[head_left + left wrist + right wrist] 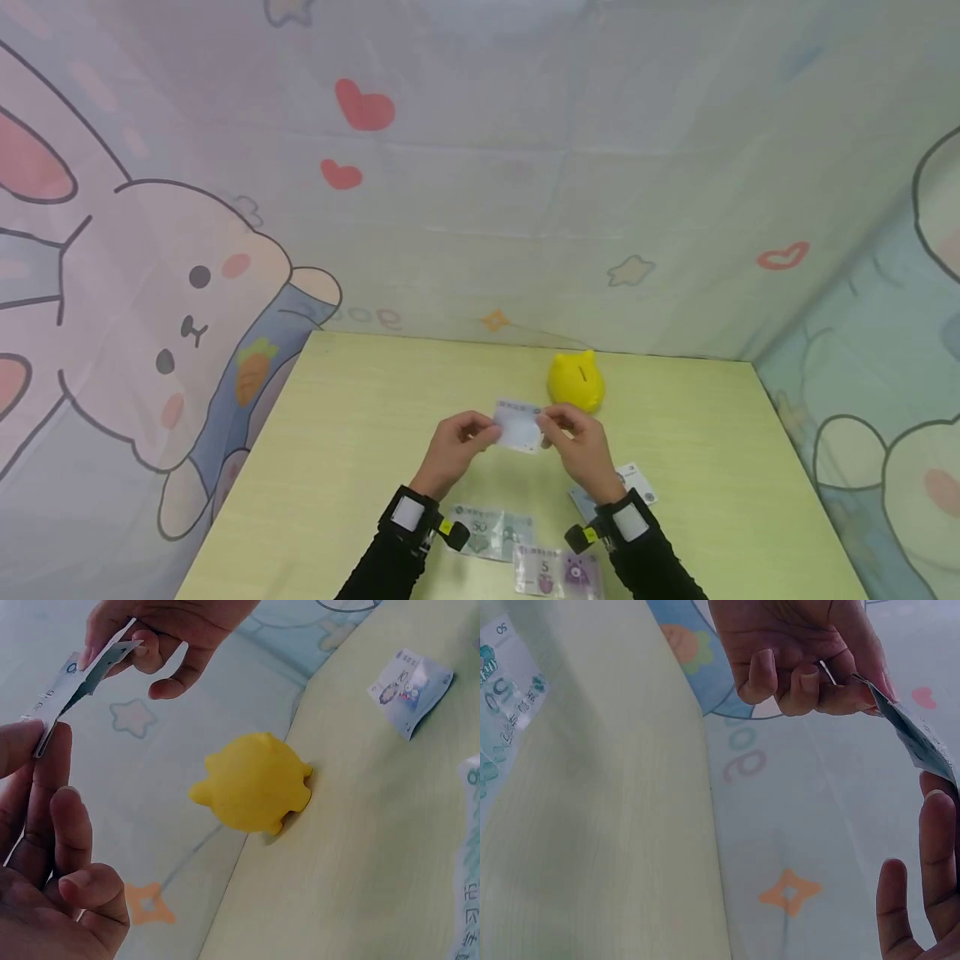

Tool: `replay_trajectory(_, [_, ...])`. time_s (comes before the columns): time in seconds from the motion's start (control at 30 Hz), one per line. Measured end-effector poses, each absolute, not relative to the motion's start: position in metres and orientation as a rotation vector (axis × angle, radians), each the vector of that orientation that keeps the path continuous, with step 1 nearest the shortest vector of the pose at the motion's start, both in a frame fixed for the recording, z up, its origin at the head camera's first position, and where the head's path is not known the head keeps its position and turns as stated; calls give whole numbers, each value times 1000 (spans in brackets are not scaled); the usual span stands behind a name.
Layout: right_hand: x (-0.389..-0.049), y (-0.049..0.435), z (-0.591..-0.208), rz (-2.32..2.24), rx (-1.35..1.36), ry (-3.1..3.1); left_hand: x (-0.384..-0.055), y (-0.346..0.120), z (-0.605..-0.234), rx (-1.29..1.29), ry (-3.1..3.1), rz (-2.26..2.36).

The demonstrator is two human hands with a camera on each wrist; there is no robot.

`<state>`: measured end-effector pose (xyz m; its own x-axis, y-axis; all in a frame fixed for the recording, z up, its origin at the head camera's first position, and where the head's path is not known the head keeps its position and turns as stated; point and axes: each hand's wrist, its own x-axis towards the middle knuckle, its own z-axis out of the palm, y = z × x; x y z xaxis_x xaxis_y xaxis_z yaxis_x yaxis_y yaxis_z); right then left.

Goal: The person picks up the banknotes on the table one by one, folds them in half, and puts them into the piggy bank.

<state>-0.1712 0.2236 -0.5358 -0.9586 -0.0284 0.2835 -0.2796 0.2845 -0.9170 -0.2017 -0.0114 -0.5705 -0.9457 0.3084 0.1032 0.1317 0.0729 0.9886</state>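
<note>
Between both hands, in the head view, is a folded toy banknote [517,428], lifted over the table. My left hand [452,454] pinches its left edge between thumb and fingers. At the opposite edge my right hand [581,450] pinches it the same way. In the left wrist view the folded note [82,679] is seen nearly edge-on, its layers slightly apart, with a greenish inner face. Just beyond the right hand stands a yellow piggy bank [576,383] with a dark slot on top.
A green 50 note [487,533] and a purple 5 note [555,573] lie near the front of the pale table [360,400]. A bluish 10 note [409,686] lies to the right, partly behind my right wrist in the head view. A cartoon-printed cloth [480,208] hangs behind.
</note>
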Motion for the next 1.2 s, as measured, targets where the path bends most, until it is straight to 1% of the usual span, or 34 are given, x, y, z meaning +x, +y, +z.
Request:
replay_trajectory(0.23, [-173,224,-538,1720,281,-2333,-199,-14,-565,517,2283,1896])
replay_trajectory(0.47, [-172,221,-538,1771,234,-2333,-197,-8,-562,493,2424,1930])
replay_trajectory(0.73, [-174,214,-541,1833,214,-2310,-182,16,-562,228,2444,2270])
replay_trajectory(0.83, [-175,214,-541,1816,215,-2310,-180,19,-562,234,2521,2296])
replay_trajectory(0.9, [-175,214,-541,1784,228,-2314,-179,20,-562,294,2602,2277])
replay_trajectory(1.0, [-175,215,-543,1702,255,-2327,-179,20,-562,459,2796,2191])
replay_trajectory(1.2, [-178,213,-549,1520,288,-2349,-184,15,-563,900,3362,1642])
